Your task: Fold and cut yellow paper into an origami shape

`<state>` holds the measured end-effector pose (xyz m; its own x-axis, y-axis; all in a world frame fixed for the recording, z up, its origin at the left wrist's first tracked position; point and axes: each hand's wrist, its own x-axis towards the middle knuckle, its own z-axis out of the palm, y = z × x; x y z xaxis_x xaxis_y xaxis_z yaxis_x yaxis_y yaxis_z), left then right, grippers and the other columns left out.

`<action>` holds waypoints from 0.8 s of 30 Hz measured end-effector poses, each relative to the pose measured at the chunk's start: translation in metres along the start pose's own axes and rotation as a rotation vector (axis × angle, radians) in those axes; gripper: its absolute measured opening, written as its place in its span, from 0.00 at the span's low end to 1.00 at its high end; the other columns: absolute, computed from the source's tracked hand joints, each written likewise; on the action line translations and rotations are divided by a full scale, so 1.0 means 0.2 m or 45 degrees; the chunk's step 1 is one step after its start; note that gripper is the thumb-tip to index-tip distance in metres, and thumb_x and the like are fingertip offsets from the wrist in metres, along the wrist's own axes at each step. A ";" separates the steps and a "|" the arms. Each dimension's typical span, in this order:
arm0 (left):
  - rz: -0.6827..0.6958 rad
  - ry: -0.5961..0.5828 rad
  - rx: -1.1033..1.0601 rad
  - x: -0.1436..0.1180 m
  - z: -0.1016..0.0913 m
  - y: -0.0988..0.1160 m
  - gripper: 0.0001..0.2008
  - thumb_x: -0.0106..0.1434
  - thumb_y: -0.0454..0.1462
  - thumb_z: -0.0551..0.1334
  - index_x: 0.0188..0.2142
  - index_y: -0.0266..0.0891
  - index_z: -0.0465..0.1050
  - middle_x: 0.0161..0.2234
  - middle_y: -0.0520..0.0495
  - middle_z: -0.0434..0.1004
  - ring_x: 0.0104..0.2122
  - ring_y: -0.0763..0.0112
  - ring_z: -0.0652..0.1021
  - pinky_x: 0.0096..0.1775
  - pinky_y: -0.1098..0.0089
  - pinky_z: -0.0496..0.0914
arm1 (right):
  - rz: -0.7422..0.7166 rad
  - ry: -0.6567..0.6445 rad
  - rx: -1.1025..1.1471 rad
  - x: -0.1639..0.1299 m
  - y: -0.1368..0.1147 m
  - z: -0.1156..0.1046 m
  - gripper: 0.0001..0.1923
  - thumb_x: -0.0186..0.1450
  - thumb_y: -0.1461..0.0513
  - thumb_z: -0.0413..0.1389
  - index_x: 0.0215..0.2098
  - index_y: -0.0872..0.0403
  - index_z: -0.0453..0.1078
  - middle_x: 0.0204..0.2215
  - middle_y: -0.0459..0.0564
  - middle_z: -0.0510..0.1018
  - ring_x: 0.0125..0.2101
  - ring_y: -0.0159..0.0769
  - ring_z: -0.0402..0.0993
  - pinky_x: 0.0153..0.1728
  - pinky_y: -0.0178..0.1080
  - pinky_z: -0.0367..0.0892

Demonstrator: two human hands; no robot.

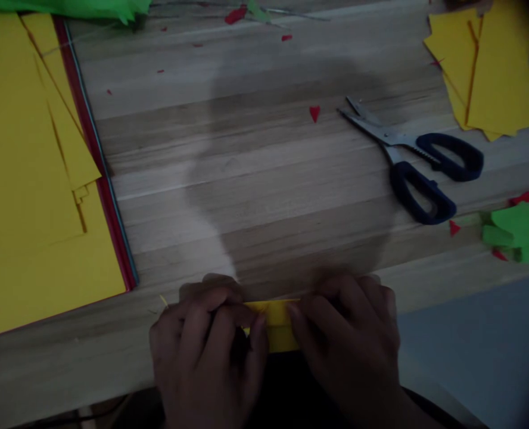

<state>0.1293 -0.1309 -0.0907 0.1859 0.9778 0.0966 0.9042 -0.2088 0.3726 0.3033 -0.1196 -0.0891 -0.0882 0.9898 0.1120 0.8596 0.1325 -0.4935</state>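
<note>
Head view, near to far. Folded yellow paper piece [277, 326]: at the near table edge [68, 369], pinched between left hand [206, 351] and right hand [349, 345], fingers closed on its two ends. Judged light, thin, easily creased or torn; best held by the ends, as now. Bare wooden table beyond the hands gives open room. Mid-distance right: blue-handled scissors [419, 164], blades slightly parted; green paper cut-outs [521, 232]; red scraps [314, 113]. Left: stack of yellow paper sheets [27, 196]. Far right: more yellow sheets [492, 65].
</note>
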 end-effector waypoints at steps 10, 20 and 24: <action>-0.022 0.005 -0.004 0.01 0.00 0.01 0.06 0.63 0.35 0.64 0.31 0.44 0.67 0.38 0.44 0.75 0.38 0.56 0.73 0.39 0.55 0.61 | 0.041 0.013 -0.023 -0.01 -0.01 0.00 0.14 0.67 0.60 0.57 0.23 0.50 0.68 0.28 0.49 0.71 0.30 0.41 0.61 0.34 0.46 0.53; -0.062 0.015 -0.041 0.02 0.00 0.03 0.06 0.64 0.35 0.63 0.32 0.44 0.66 0.39 0.45 0.74 0.39 0.56 0.71 0.39 0.56 0.61 | 0.044 0.188 0.003 -0.09 0.05 -0.03 0.06 0.65 0.63 0.59 0.40 0.50 0.69 0.44 0.55 0.71 0.45 0.48 0.68 0.45 0.52 0.64; -0.059 0.044 -0.033 0.02 0.00 0.03 0.06 0.65 0.37 0.61 0.31 0.44 0.67 0.39 0.45 0.74 0.38 0.56 0.70 0.39 0.57 0.61 | -0.315 0.274 0.071 -0.20 -0.07 -0.03 0.13 0.68 0.66 0.50 0.47 0.49 0.73 0.53 0.51 0.75 0.55 0.44 0.67 0.57 0.48 0.61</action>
<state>0.1353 -0.1289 -0.0886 0.1305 0.9853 0.1100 0.9011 -0.1642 0.4014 0.2986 -0.1620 -0.0821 -0.1773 0.8942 0.4111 0.7960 0.3759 -0.4745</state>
